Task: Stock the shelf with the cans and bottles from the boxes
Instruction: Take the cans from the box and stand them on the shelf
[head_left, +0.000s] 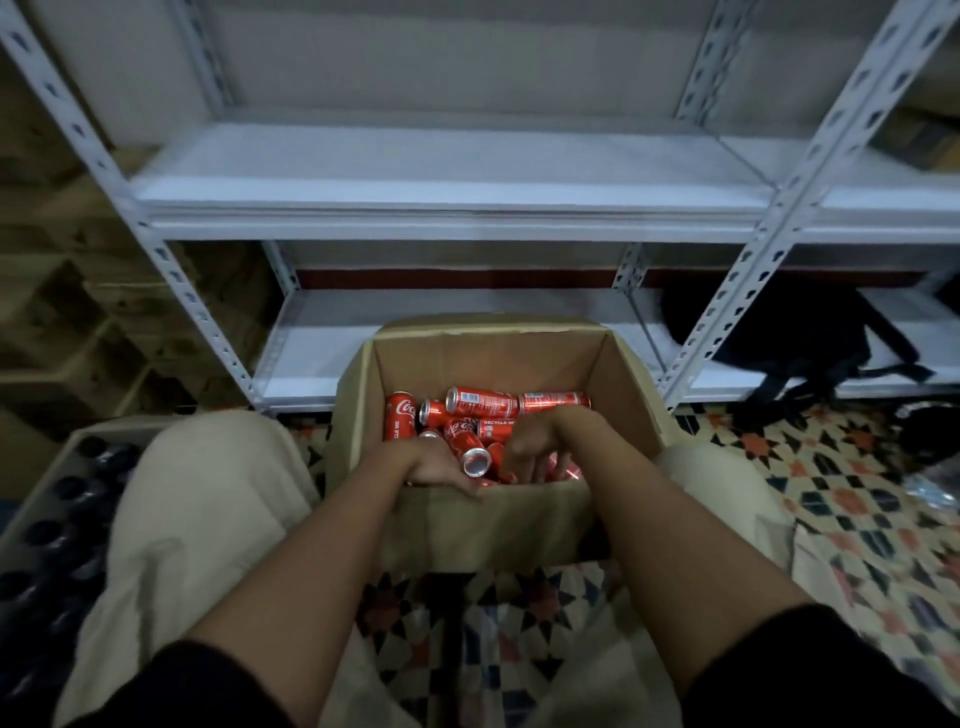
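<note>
An open cardboard box (519, 519) stands on the floor between my knees, in front of the white metal shelf (441, 208). Several red Coca-Cola cans (483, 402) lie jumbled in it. Both hands reach down into the near side of the box. My left hand (434, 465) lies low by the near wall with its fingers curled, and what it holds is hidden. My right hand (537, 447) has its fingers curled downward around a red can (563, 470) in the pile. One can (475, 460) lies between the two hands with its top facing me.
A crate of dark bottles (57, 530) sits on the floor at my left. A black bag (779, 332) lies on the lowest shelf board at the right. Cardboard boxes (62, 312) are stacked at the far left. The floor (831, 493) is patterned tile.
</note>
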